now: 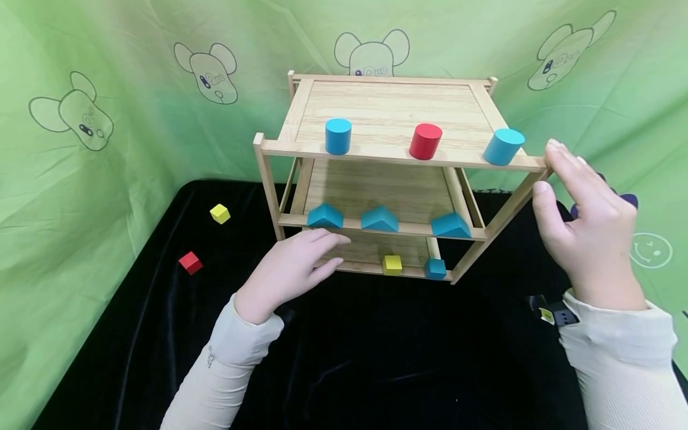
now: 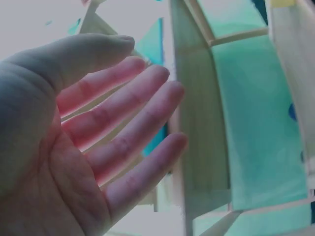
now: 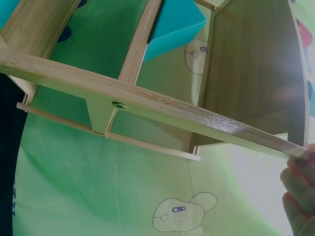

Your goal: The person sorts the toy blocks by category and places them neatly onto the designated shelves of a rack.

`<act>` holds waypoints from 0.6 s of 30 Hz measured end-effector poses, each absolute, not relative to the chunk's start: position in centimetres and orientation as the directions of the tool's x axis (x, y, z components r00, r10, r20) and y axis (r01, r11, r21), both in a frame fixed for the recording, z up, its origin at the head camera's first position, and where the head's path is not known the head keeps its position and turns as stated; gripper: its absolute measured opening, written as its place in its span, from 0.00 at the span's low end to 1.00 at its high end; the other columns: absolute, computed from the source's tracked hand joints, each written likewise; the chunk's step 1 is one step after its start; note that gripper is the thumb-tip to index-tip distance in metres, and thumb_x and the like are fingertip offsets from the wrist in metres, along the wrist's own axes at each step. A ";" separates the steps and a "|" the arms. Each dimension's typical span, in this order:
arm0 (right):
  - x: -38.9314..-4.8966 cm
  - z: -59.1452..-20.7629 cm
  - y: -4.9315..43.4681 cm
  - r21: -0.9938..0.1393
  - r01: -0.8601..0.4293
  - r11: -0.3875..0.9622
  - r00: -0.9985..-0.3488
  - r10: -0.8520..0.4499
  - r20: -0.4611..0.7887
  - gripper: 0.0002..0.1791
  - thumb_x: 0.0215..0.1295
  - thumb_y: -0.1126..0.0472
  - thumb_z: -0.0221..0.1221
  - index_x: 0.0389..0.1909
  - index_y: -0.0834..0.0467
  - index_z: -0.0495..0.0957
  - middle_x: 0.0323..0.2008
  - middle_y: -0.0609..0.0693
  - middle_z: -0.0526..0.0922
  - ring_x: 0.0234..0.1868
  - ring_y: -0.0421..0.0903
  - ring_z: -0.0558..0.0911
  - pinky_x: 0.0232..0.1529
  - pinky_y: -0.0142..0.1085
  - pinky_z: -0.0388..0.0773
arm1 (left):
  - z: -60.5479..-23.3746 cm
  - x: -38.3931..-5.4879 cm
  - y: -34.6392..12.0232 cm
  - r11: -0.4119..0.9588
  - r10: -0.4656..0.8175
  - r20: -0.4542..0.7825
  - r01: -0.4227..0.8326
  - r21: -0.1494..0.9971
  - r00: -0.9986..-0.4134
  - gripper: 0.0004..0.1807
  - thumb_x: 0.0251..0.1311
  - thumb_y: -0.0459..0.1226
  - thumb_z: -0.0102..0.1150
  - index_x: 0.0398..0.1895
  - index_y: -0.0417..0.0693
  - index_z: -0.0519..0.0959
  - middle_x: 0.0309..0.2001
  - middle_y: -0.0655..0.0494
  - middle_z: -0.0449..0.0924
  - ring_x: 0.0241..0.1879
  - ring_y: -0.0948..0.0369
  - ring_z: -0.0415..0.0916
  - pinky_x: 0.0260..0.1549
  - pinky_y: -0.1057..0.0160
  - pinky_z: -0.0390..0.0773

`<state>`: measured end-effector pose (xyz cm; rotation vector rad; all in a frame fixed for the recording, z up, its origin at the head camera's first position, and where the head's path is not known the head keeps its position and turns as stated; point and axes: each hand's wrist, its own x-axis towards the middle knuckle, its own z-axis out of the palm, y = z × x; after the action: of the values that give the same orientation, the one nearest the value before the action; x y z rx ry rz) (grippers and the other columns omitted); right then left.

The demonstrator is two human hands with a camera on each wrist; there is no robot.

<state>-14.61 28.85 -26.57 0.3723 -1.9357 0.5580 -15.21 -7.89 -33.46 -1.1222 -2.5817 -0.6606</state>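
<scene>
A three-tier wooden shelf (image 1: 387, 107) stands on a black cloth. My left hand (image 1: 292, 266) hovers before its lower tiers, fingers relaxed; the left wrist view shows nothing in the palm. At the shelf's upper right corner, my right hand (image 1: 591, 224) touches the post with nearly straight fingers. The top tier carries a blue cylinder (image 1: 338, 137), a red cylinder (image 1: 426, 141) and another blue cylinder (image 1: 503, 147). Blue triangular blocks (image 1: 379, 220) line the middle tier. On the bottom tier sit a yellow cube (image 1: 392, 264) and a blue cube (image 1: 435, 269); my left hand hides its left part.
Left of the shelf, a loose yellow cube (image 1: 220, 214) and a red cube (image 1: 190, 263) lie on the black cloth (image 1: 376, 358). A green curtain with printed mouse-like figures (image 1: 215, 143) surrounds the back and sides. Something dark purple shows partly behind my right hand.
</scene>
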 end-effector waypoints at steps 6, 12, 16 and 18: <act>-14.6 -26.5 28.6 -0.227 -0.499 0.837 -0.402 0.009 0.916 0.23 0.65 0.52 0.56 0.54 0.61 0.85 0.53 0.55 0.85 0.58 0.51 0.82 0.66 0.38 0.72 | -32.5 -15.0 -9.8 0.571 0.579 0.503 0.759 0.312 -0.642 0.15 0.68 0.38 0.63 0.56 0.46 0.81 0.47 0.55 0.85 0.45 0.60 0.82 0.43 0.58 0.84; -14.6 -26.5 28.6 -0.237 -0.497 0.835 -0.409 0.016 0.912 0.23 0.65 0.52 0.56 0.54 0.60 0.85 0.54 0.55 0.85 0.59 0.50 0.82 0.66 0.37 0.72 | -31.6 -14.9 -11.8 0.555 0.502 0.594 0.761 0.336 -0.628 0.14 0.66 0.35 0.65 0.54 0.44 0.83 0.46 0.54 0.85 0.40 0.59 0.79 0.39 0.60 0.81; -14.5 -26.5 28.5 -0.238 -0.494 0.836 -0.412 0.017 0.911 0.23 0.64 0.53 0.56 0.54 0.60 0.85 0.54 0.55 0.85 0.58 0.49 0.82 0.65 0.36 0.72 | -31.2 -15.0 -13.2 0.571 0.455 0.604 0.735 0.366 -0.654 0.14 0.66 0.34 0.65 0.54 0.43 0.83 0.46 0.54 0.85 0.37 0.60 0.77 0.37 0.60 0.79; -14.5 -26.5 28.5 -0.239 -0.496 0.835 -0.409 0.019 0.912 0.23 0.64 0.53 0.56 0.54 0.60 0.85 0.53 0.55 0.85 0.58 0.49 0.82 0.65 0.36 0.72 | -31.0 -15.0 -14.0 0.579 0.424 0.611 0.718 0.385 -0.669 0.14 0.66 0.33 0.65 0.54 0.42 0.83 0.45 0.53 0.85 0.40 0.60 0.78 0.41 0.59 0.80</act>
<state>-14.54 28.51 -26.46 0.3560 -1.9213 0.5890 -15.04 -13.99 -31.04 -0.9148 -2.3544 -0.8660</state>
